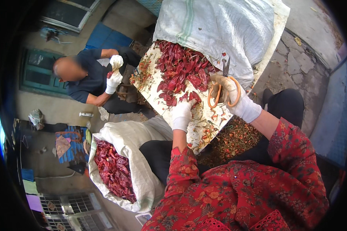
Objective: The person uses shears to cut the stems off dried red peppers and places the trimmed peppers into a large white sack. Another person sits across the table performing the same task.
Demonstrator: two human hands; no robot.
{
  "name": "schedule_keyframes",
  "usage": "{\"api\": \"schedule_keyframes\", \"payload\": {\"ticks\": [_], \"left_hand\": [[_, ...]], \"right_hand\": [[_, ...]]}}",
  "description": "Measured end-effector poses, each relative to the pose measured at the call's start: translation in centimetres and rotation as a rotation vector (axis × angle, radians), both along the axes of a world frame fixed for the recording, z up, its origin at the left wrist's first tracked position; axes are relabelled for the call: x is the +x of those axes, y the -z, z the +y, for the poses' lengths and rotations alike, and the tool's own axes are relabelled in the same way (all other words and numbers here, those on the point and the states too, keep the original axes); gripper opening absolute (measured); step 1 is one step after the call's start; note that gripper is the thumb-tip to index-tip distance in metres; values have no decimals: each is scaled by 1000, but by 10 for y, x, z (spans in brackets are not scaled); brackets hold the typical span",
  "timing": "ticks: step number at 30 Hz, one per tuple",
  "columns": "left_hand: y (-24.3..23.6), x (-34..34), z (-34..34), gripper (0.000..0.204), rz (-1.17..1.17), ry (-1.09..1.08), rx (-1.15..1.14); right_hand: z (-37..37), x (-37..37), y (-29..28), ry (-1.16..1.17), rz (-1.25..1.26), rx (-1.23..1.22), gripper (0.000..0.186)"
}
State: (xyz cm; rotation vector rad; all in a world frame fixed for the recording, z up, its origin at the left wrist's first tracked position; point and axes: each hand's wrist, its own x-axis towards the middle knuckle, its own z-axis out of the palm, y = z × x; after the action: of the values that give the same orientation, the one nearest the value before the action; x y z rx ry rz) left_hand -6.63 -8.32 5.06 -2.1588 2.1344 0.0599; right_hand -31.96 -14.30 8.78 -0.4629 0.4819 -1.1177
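A heap of dried red chilli peppers [179, 65] lies on a pale board in front of me. My left hand [182, 114], in a white glove, is at the near edge of the heap, its fingertips closed on a dried chilli pepper [194, 97]. To its right, my right hand [237, 98], also gloved, grips a pair of scissors [226, 68] by orange handles. The dark blades point away from me and stand slightly apart, with no pepper between them. The fingers in the handle loops are partly hidden.
A white woven sack [223, 27] lies on the board [275, 36] behind the heap. Left of my leg stands an open sack [142, 142] full of chillies. Stem scraps [235, 140] cover the ground below. Across the board sits a person [88, 77] with gloved hands holding a chilli.
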Motion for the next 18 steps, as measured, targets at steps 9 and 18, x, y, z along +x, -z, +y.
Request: {"api": "schedule_keyframes", "payload": {"ticks": [9,18], "left_hand": [[21,15,-11,43,91,-83,-203],[-4,-9,22,29,1227,-306,-574]], "right_hand": [[3,0,-4,-282,346,-141,32],[33,3,-28,-249,1581,-1134,39]]}}
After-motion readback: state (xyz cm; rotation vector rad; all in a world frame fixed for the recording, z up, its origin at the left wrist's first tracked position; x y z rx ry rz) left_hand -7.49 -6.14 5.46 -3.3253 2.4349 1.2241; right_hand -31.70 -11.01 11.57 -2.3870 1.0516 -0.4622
